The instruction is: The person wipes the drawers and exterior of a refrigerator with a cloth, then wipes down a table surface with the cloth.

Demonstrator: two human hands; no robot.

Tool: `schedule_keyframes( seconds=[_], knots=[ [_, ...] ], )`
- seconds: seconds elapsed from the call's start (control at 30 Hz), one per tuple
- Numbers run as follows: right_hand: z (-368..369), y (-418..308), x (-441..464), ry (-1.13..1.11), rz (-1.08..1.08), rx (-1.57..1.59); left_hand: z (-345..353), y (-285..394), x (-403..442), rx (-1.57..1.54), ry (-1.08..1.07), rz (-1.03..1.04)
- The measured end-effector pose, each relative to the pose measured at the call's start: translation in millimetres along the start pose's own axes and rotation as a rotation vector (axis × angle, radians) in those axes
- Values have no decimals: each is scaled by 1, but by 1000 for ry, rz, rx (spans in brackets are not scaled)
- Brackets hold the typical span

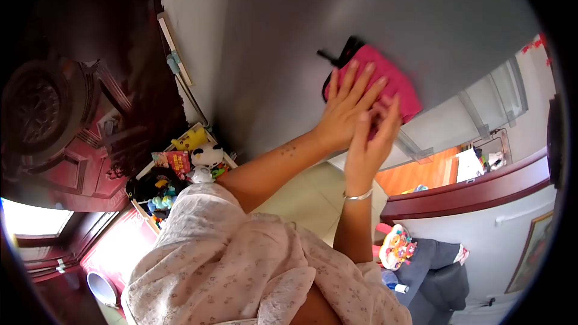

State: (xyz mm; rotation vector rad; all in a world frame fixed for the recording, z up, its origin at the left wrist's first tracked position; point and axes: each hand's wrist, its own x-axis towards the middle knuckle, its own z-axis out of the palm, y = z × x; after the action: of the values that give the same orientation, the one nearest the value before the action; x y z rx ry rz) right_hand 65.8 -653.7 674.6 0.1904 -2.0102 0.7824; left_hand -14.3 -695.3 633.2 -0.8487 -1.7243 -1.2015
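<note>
A pink cloth item with black trim and a black strap lies against a smooth grey surface; its exact kind is unclear. Spread flat across its front is my left hand, fingers extended and apart. Just below and to the right, my right hand is at the item's lower edge, with thumb and fingers apart. A silver bangle circles the right wrist. Part of the pink item is hidden behind both hands.
At lower left stands a box of toys, including a yellow plush. A dark red carved door is at far left. On the right are a framed opening with a dark red edge, a colourful toy and a grey sofa.
</note>
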Motion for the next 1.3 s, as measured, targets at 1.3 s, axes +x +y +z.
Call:
schedule_keyframes(
  seconds=[1.3],
  knots=[
    [304, 77, -120, -804, 384, 425, -55, -292, -243, -245, 130, -807]
  ],
)
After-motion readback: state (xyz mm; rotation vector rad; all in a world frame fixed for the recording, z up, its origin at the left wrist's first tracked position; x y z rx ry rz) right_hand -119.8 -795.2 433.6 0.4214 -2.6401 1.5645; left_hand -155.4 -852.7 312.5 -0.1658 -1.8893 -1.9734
